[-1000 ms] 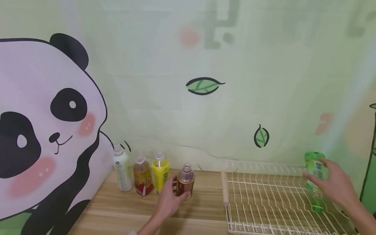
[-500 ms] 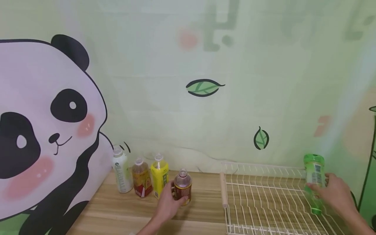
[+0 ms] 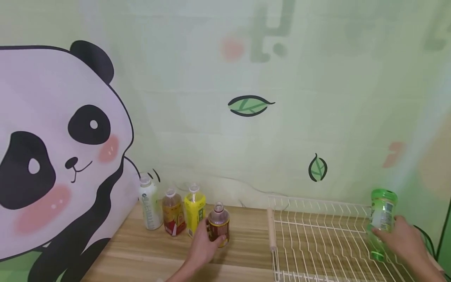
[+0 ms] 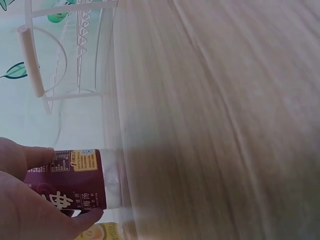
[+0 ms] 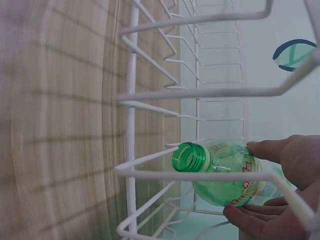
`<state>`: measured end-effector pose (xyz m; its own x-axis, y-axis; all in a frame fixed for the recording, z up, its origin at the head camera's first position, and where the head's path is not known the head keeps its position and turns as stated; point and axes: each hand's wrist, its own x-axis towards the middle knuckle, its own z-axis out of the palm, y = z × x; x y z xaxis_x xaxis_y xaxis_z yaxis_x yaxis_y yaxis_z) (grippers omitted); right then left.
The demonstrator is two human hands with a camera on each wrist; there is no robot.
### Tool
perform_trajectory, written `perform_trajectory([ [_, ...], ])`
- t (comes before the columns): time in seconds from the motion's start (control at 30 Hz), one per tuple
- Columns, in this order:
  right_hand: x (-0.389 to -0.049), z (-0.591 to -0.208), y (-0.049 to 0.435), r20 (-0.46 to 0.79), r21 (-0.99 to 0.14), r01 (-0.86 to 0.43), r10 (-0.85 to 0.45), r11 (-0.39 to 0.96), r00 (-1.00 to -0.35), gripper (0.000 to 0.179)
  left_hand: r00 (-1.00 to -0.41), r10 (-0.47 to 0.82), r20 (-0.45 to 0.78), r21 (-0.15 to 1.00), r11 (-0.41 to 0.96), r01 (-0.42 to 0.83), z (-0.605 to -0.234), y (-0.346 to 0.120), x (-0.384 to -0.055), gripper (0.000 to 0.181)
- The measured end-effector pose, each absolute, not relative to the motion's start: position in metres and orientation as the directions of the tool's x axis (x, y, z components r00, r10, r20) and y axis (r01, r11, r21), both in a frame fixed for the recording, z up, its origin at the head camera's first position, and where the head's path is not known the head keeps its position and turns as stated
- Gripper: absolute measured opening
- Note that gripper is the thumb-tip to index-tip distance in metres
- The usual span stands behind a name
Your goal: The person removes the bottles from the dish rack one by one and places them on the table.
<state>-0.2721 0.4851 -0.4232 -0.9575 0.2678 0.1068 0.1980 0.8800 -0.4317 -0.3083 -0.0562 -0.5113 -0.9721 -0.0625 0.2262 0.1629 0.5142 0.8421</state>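
Note:
My left hand (image 3: 203, 244) grips a clear bottle with a dark maroon label (image 3: 219, 227), upright at the wooden table. In the left wrist view, thumb and fingers wrap the maroon bottle (image 4: 75, 180), its base close to the tabletop. On the right, my right hand (image 3: 403, 241) holds a green plastic bottle (image 3: 382, 217) upside down over the white wire rack (image 3: 272, 235). The right wrist view shows the green bottle's uncapped mouth (image 5: 187, 157) pointing down among the rack wires, with thumb and fingers (image 5: 257, 225) on either side of its body.
Left of the maroon bottle stand a yellow-labelled bottle (image 3: 195, 209), a red-and-amber bottle (image 3: 174, 215) and a white bottle (image 3: 150, 207). The rack has a wooden handle on its left side. Behind is a backdrop (image 3: 211, 156) printed with a panda and leaves. A dark cable (image 3: 428, 239) runs at far right.
My right hand has moved lower along the green bottle and its fingers have closed round it. My left hand has brought the maroon bottle slightly nearer and to the left.

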Motion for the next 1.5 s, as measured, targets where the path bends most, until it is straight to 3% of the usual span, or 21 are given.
perform_trajectory([
  [0.27,-0.272,-0.425,0.483,0.045,-0.498,0.195,0.249,0.845,-0.967,0.083,-0.974,-0.067,0.215,0.835,0.53,0.148,-0.509,-0.059,-0.307,0.081],
  [0.57,-0.273,-0.43,0.483,-0.013,-0.529,0.224,0.255,0.819,-0.967,0.084,-0.968,-0.031,0.249,0.808,0.557,0.19,-0.508,-0.061,-0.304,0.081],
  [0.97,-0.279,-0.42,0.465,0.037,-0.516,0.193,0.246,0.835,-0.968,0.113,-0.97,-0.004,0.245,0.768,0.611,0.191,-0.486,-0.069,-0.29,0.084],
  [1.23,-0.279,-0.404,0.412,0.233,-0.546,-0.043,0.102,0.836,-0.967,0.105,-0.925,0.056,0.377,0.675,0.667,0.315,-0.466,-0.072,-0.287,0.083],
  [1.5,-0.272,-0.383,0.371,0.304,-0.543,-0.194,-0.024,0.817,-0.952,0.096,-0.903,0.119,0.412,0.537,0.769,0.346,-0.428,-0.073,-0.28,0.087],
])
